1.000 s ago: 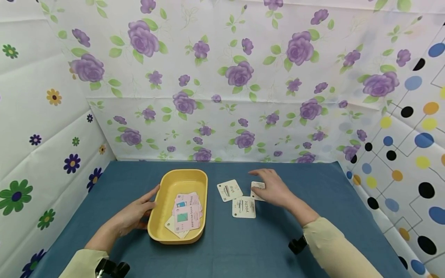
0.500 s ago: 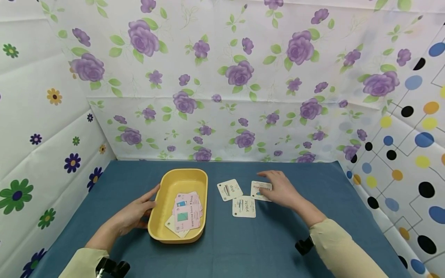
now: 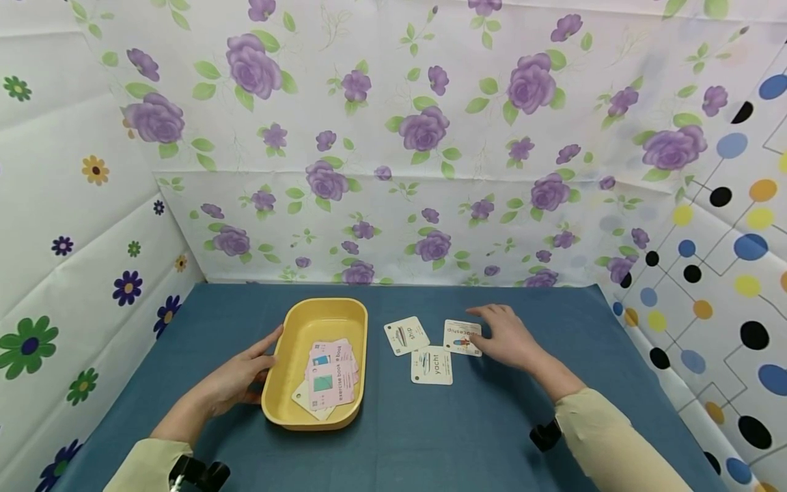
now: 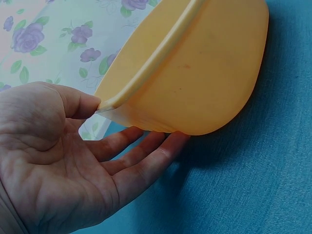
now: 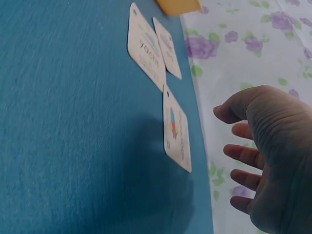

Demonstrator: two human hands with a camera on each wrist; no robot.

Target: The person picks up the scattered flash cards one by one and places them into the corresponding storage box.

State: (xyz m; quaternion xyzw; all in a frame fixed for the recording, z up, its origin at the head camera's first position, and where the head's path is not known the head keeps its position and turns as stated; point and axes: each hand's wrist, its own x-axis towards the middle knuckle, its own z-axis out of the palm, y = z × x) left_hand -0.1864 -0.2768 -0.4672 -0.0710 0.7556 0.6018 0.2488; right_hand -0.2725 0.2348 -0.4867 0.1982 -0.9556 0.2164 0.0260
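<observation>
1. When viewed from the head, shows the left hand [image 3: 233,381] at the left side of a yellow tray [image 3: 326,324], set on blue cloth [image 3: 393,444]. Contains, in the tray, pink cards [image 3: 332,387], with "exercise book" printed on the front one, overlapping a pale card [image 3: 303,400].
2. Also in the head view, shows to the right of the tray a ship card [image 3: 406,337], a yacht card [image 3: 432,366] and a blue-and-orange picture card [image 3: 458,338], all face up and bunched close together. Shows the right hand [image 3: 507,339] at the right edge of the picture card, thumb overlapping it from this angle, with nothing held. Backed by a sheet of purple roses [image 3: 381,137], flanked by a daisy-patterned sheet [image 3: 80,205] and a dotted sheet [image 3: 707,273].
3. From the left wrist, shows the tray held between thumb on the rim and fingertips against the outer wall, with a space between palm and tray.
4. From the right wrist, shows the right hand loosely open, thumb and fingers slightly bent and parted, with a gap between hand and picture card. Shows the yacht card partly over the ship card, and meeting the picture card at a corner.
</observation>
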